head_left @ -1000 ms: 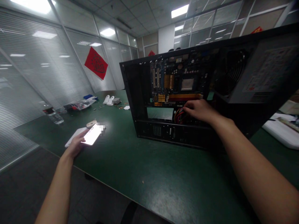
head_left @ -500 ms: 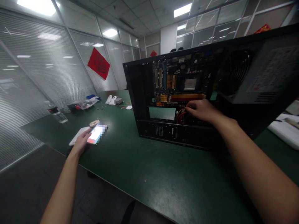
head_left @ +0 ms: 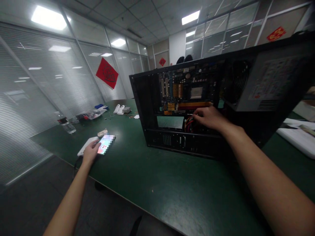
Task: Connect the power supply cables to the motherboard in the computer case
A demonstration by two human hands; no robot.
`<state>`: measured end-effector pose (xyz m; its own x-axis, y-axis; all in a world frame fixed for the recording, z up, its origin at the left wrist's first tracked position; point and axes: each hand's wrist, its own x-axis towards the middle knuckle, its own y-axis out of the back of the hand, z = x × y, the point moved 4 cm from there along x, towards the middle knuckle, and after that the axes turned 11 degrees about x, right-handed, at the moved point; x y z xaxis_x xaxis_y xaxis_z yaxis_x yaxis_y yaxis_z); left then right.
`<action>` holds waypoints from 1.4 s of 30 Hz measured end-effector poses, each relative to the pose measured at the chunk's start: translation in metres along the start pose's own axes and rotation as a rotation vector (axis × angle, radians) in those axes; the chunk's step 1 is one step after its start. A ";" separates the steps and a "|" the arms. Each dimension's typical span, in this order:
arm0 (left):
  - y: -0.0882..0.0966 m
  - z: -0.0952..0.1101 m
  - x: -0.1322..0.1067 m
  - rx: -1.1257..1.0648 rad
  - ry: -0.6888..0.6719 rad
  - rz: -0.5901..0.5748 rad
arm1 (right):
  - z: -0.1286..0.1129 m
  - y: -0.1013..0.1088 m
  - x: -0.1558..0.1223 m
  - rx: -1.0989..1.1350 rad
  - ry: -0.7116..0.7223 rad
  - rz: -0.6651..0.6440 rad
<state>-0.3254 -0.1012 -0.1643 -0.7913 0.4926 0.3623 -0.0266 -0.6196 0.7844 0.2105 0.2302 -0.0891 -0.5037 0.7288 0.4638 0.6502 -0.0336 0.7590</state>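
An open computer case (head_left: 169,141) stands upright on the green table, its motherboard (head_left: 197,83) facing me. My right hand (head_left: 209,118) reaches inside below the red and yellow memory slots (head_left: 194,105). Its fingers are pinched at a bundle of red, yellow and black cables (head_left: 188,124); the fingertips are partly hidden. Away to the left, my left hand (head_left: 91,152) is closed at the near left edge of a smartphone (head_left: 104,144) with a lit screen, fingers partly over the screen. The phone is low at the table, beside a white flat box (head_left: 86,146).
A power supply (head_left: 261,82) fills the case's upper right. Past the phone are a beige mouse-like object (head_left: 102,132), a plastic bottle (head_left: 66,123), a plastic bag of parts (head_left: 92,114) and white pieces (head_left: 119,109). White items (head_left: 297,139) lie right of the case.
The phone screen has gone from a mostly white page to coloured icons. My view has shifted slightly. My right hand stays at the cables inside the case.
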 end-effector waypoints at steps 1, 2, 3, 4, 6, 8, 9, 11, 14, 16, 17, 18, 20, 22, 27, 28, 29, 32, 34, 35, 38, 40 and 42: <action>0.000 0.000 0.000 0.014 -0.007 -0.010 | 0.000 0.000 0.000 0.000 0.001 -0.001; 0.000 0.000 0.000 0.020 -0.009 -0.018 | -0.001 0.000 0.000 0.000 0.000 -0.002; 0.000 0.000 0.000 0.019 -0.009 -0.023 | -0.001 0.000 0.000 0.000 0.000 -0.004; 0.000 0.000 0.001 0.017 -0.009 -0.025 | -0.002 -0.001 0.000 0.000 0.003 -0.004; 0.000 0.000 0.001 0.016 -0.009 -0.023 | -0.003 -0.001 0.001 -0.001 0.008 -0.006; 0.001 0.001 0.000 0.008 -0.016 -0.024 | -0.003 -0.001 0.001 -0.003 0.016 -0.004; 0.001 0.002 0.000 0.004 -0.021 -0.026 | -0.003 -0.001 0.001 -0.002 0.021 -0.003; 0.001 0.002 -0.001 0.006 -0.030 -0.028 | -0.002 -0.002 0.002 0.003 0.032 0.001; 0.001 0.001 0.000 0.035 -0.029 -0.031 | -0.002 -0.001 0.002 0.013 0.040 0.002; 0.000 0.000 0.001 0.033 -0.033 -0.033 | -0.003 -0.001 0.002 0.011 0.041 0.000; 0.000 -0.001 0.001 0.021 -0.036 -0.035 | -0.004 -0.001 0.002 0.007 0.041 -0.001; 0.000 -0.002 0.002 0.009 -0.039 -0.038 | -0.004 -0.001 0.002 0.004 0.039 -0.003; -0.001 -0.004 0.002 -0.007 -0.039 -0.045 | -0.006 0.000 0.002 0.000 0.028 -0.006; -0.001 -0.004 0.002 0.001 -0.032 -0.051 | -0.006 0.000 0.001 0.003 0.016 -0.009; 0.000 0.001 -0.001 0.022 -0.024 -0.060 | -0.004 -0.001 0.002 0.015 0.012 -0.014; 0.000 0.002 -0.002 0.021 -0.023 -0.063 | -0.004 -0.001 0.002 0.017 0.015 -0.014; 0.000 0.003 -0.002 0.018 -0.021 -0.066 | -0.004 -0.001 0.002 0.019 0.020 -0.015; 0.000 0.001 -0.001 -0.042 0.004 -0.058 | -0.004 -0.001 0.002 0.017 0.027 -0.019; 0.001 -0.002 0.001 -0.171 0.034 -0.046 | -0.003 -0.001 0.002 0.011 0.021 -0.014; 0.002 -0.003 0.001 -0.253 0.037 -0.051 | -0.003 -0.001 0.002 0.007 0.020 -0.012; 0.003 -0.004 -0.001 -0.444 0.022 -0.114 | -0.002 -0.001 0.002 0.006 0.023 -0.015; 0.003 -0.003 -0.004 -0.472 0.014 -0.161 | -0.001 -0.002 0.002 0.012 0.022 -0.022; 0.004 0.000 -0.008 -0.436 -0.003 -0.188 | -0.001 -0.002 0.003 0.005 0.023 -0.016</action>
<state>-0.3194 -0.1079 -0.1638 -0.7464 0.6221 0.2364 -0.4237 -0.7182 0.5520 0.2075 0.2317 -0.0892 -0.5267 0.7135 0.4621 0.6450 -0.0186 0.7639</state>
